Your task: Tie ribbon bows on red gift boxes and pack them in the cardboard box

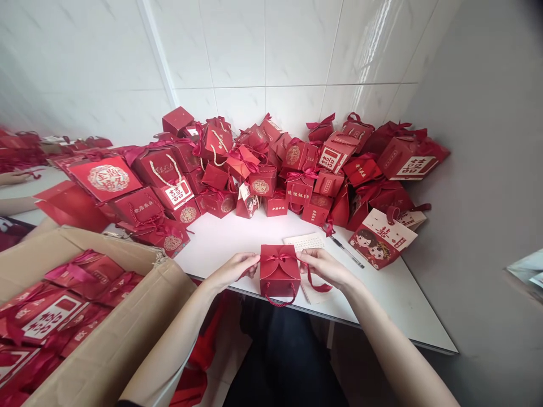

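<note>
A small red gift box (279,272) stands upright at the near edge of the white table (394,294), a red ribbon knotted on its lid and a cord handle hanging down its front. My left hand (236,269) pinches the ribbon's left end just beside the box. My right hand (324,267) pinches the right end, and the loose tail curls down below it. Both hands are closed on the ribbon.
A big heap of red gift boxes (297,164) fills the back of the table against the tiled wall. A notepad (306,243) and a pen (347,251) lie behind the box. An open cardboard carton (127,333) with red boxes stands at lower left. Another person's arm (12,204) shows at far left.
</note>
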Action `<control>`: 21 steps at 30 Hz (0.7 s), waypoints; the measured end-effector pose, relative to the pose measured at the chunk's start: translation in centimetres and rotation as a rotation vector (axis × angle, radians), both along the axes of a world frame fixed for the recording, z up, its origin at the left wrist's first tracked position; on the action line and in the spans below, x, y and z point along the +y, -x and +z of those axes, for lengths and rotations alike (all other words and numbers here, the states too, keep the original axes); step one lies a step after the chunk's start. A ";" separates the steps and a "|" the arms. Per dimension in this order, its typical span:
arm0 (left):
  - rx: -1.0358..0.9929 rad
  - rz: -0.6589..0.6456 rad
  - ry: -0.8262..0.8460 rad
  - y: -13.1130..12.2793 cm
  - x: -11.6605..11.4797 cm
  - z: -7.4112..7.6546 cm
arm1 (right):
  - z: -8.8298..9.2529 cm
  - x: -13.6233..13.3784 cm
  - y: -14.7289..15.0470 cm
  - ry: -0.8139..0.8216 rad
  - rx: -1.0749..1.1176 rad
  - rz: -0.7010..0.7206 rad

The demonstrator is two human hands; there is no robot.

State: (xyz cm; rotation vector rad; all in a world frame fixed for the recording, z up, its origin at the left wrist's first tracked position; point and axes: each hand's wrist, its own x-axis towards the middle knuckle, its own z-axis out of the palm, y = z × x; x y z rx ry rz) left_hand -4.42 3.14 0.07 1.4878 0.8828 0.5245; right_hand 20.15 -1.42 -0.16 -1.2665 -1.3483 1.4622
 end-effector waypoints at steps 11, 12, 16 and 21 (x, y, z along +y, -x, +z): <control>-0.087 -0.089 0.140 0.8 0.9 -1.2 | 1.0 0.0 -1.6 0.088 -0.090 0.085; -0.088 -0.085 0.131 0.9 0.9 -1.4 | 0.9 0.0 -1.6 0.090 -0.069 0.070; -0.097 -0.072 0.114 1.1 1.3 -2.5 | -0.2 0.0 -1.7 0.088 -0.027 0.032; -0.080 -0.081 0.150 1.3 1.3 -2.1 | -0.3 -0.5 -2.0 -0.011 -0.058 -0.017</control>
